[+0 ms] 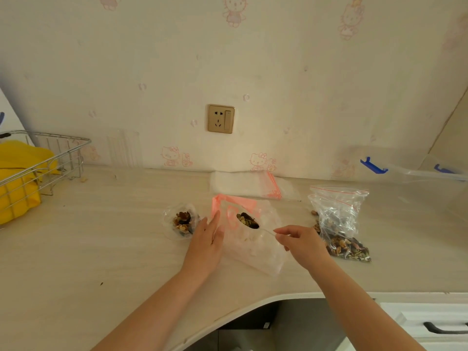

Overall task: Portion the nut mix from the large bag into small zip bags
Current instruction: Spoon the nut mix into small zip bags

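**Spoonful poised over the open zip bag**

The right hand (295, 240) pinches the handle of a clear spoon (255, 225) whose bowl, heaped with nut mix, hangs over the mouth of a small zip bag (253, 247) lying on the counter (101, 236). The left hand (210, 235) lies with fingers straight against the bag's left edge, at the red zip strip, apparently steadying it.

To finish this step cleanly, the person should probably keep the mouth spread, carry the bowl well inside before tipping, and turn the spoon slowly so nothing rolls onto the counter.

To the left, touching the left hand's fingers, sits a filled small bag (182, 221). The large bag (339, 221) of mix lies to the right, beside the right wrist, with a few nuts loose at its left edge. A stack of empty zip bags (248, 184) waits by the wall.
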